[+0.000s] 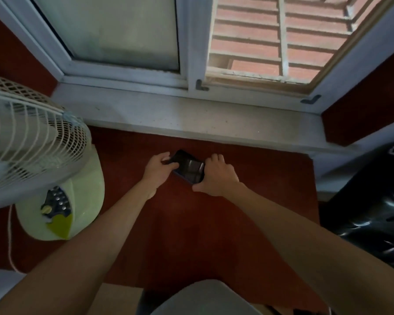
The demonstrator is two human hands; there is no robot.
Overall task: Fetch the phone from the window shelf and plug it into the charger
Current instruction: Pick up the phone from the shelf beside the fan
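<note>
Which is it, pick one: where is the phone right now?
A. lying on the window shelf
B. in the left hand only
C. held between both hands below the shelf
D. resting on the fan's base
C: the phone is gripped by the left hand and right hand, below the bare window shelf.

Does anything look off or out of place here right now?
Nothing stands out. Both hands, left and right, hold the dark phone below the window shelf. No charger or cable is visible.

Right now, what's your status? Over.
Left hand and right hand both hold the phone, off the shelf. No charger in view. Fan to the left, clear of hands.
</note>
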